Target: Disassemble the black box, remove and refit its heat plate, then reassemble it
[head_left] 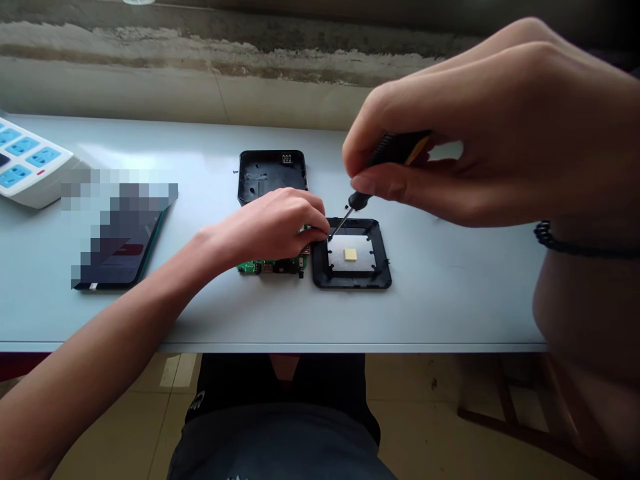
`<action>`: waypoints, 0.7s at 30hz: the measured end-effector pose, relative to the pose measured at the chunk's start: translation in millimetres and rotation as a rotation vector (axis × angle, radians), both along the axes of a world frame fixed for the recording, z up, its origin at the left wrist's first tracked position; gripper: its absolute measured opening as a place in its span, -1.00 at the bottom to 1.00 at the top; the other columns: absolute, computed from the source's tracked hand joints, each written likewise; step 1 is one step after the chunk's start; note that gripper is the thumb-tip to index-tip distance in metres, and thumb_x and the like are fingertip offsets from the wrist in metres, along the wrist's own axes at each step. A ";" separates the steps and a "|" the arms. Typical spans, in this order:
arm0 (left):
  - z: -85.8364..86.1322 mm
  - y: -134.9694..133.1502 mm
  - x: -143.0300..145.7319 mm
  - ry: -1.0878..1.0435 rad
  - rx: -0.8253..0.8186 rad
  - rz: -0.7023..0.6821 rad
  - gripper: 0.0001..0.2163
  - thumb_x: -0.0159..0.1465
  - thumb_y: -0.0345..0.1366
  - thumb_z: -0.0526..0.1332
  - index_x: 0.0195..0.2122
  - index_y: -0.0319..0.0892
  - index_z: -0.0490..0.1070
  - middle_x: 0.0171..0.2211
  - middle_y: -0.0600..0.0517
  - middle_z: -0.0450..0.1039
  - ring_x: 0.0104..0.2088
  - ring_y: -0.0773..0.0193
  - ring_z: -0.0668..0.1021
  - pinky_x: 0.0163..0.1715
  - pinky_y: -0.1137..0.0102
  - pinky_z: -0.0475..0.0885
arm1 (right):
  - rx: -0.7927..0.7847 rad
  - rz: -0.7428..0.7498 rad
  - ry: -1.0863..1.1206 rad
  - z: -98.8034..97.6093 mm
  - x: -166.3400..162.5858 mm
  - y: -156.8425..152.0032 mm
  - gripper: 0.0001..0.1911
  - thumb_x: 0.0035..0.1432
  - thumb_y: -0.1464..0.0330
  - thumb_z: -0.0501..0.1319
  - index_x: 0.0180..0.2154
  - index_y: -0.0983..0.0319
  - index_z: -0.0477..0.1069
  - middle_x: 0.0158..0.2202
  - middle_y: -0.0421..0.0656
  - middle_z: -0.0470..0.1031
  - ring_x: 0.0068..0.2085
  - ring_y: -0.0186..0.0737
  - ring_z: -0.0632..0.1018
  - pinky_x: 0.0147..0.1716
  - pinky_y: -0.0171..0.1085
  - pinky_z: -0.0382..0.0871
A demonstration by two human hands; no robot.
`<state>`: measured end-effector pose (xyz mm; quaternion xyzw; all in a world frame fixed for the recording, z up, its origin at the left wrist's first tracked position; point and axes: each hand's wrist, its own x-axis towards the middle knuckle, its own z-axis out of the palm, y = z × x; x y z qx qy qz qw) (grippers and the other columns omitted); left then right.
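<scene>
My right hand point(480, 127) is closed around a small black screwdriver point(395, 152), held close to the camera. Its thin tip points down to the upper left corner of a black square case half point(384, 263) holding a grey plate with a yellow pad point(351, 254). My left hand point(273, 223) rests curled on a green circuit board point(250, 267), its fingertips pinched at the screwdriver tip. What the fingertips pinch is too small to make out. A second black case half point(273, 172) lies just behind my left hand.
A phone point(120, 250) lies at the left, partly blurred out. A white power strip with blue sockets point(25, 160) sits at the far left edge. The pale table point(450, 307) ends near my lap; a wall runs behind it.
</scene>
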<state>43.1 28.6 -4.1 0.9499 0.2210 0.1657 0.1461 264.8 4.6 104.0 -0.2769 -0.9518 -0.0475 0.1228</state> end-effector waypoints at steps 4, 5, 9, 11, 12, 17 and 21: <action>0.0 0.0 0.0 0.005 -0.009 0.000 -0.78 0.36 -0.44 0.20 -0.23 -0.14 0.68 -0.23 -0.01 0.64 -0.23 0.17 0.64 -0.25 0.29 0.47 | 0.010 -0.033 -0.031 -1.1 -1.0 -2.1 -0.31 0.43 -0.08 -0.22 -0.28 0.25 0.46 -0.39 -0.34 0.45 -0.30 -0.46 0.51 -0.36 -0.33 0.32; 0.0 0.1 0.1 0.007 -0.010 -0.001 -0.78 0.36 -0.43 0.21 -0.23 -0.14 0.68 -0.22 -0.01 0.64 -0.23 0.17 0.64 -0.24 0.29 0.47 | -0.004 -0.021 -0.027 -1.5 -0.9 -2.3 -0.31 0.43 -0.07 -0.24 -0.24 0.27 0.46 -0.33 -0.32 0.47 -0.28 -0.46 0.52 -0.37 -0.34 0.32; 1.0 0.0 0.8 0.015 -0.003 -0.004 -0.79 0.37 -0.42 0.21 -0.22 -0.15 0.68 -0.20 -0.02 0.64 -0.23 0.17 0.64 -0.25 0.29 0.47 | -0.027 -0.003 -0.014 -1.7 -1.6 -1.6 -0.24 0.40 -0.09 -0.28 -0.16 0.30 0.48 -0.32 -0.33 0.47 -0.28 -0.51 0.51 -0.42 -0.39 0.23; 2.1 -0.2 0.8 0.021 0.003 -0.005 -0.78 0.37 -0.42 0.20 -0.22 -0.15 0.68 -0.21 -0.02 0.64 -0.24 0.17 0.64 -0.25 0.29 0.47 | 0.010 -0.030 -0.023 -1.2 -3.0 -0.9 -0.23 0.39 -0.13 -0.26 -0.19 0.27 0.51 -0.41 -0.36 0.45 -0.33 -0.52 0.50 -0.41 -0.38 0.24; 2.6 -0.3 0.7 0.025 0.002 -0.007 -0.78 0.38 -0.42 0.19 -0.22 -0.15 0.68 -0.22 -0.02 0.64 -0.24 0.17 0.64 -0.25 0.28 0.47 | 0.034 -0.049 -0.033 -1.1 -3.7 -0.6 -0.22 0.38 -0.16 -0.25 -0.21 0.25 0.52 -0.44 -0.36 0.45 -0.35 -0.52 0.49 -0.39 -0.36 0.26; 2.3 0.1 -0.7 0.025 0.011 -0.022 -0.78 0.38 -0.42 0.20 -0.24 -0.15 0.68 -0.23 -0.02 0.64 -0.23 0.16 0.64 -0.24 0.28 0.47 | 0.089 -0.132 -0.087 -1.9 -3.6 0.7 -0.14 0.33 -0.21 -0.35 -0.34 0.22 0.48 -0.55 -0.39 0.37 -0.38 -0.47 0.48 -0.21 -0.25 0.32; 1.0 1.5 -1.1 0.028 0.015 -0.021 -0.78 0.39 -0.42 0.20 -0.24 -0.14 0.68 -0.19 -0.03 0.64 -0.25 0.18 0.65 -0.25 0.30 0.48 | 0.041 -0.113 -0.099 -1.2 0.9 2.7 -0.13 0.33 -0.22 -0.41 -0.30 0.19 0.44 -0.45 -0.30 0.45 -0.33 -0.39 0.50 -0.22 -0.19 0.36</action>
